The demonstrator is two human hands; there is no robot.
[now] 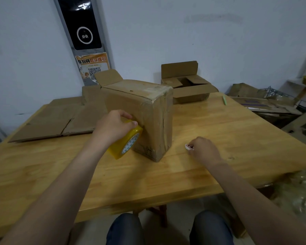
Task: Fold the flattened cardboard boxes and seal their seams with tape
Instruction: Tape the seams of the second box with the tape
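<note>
The cardboard box (145, 110) stood near the middle of the wooden table (219, 131), directly ahead of the person. It was plain brown and visibly worn. Its near vertical edge was creased, its lower near corner was scuffed, and glossy clear tape was wrinkled over its upper right corner. One flap stood raised at its far left end.

The left hand (113, 128) gripped the tape roll (125, 145), fingers curled over its rim, with the roll against the box's left face. The roll was yellow with a white printed core.

The right hand (203, 149) rested on the table to the right of the box, clear of it. Its fingers were closed round a small white item (189, 146) with red marks, which could not be identified.

Flattened cardboard (57, 119) lay on the table's left side. A second box (189, 87), flaps open, sat at the far edge, and a green pen (224, 100) lay to its right.
</note>
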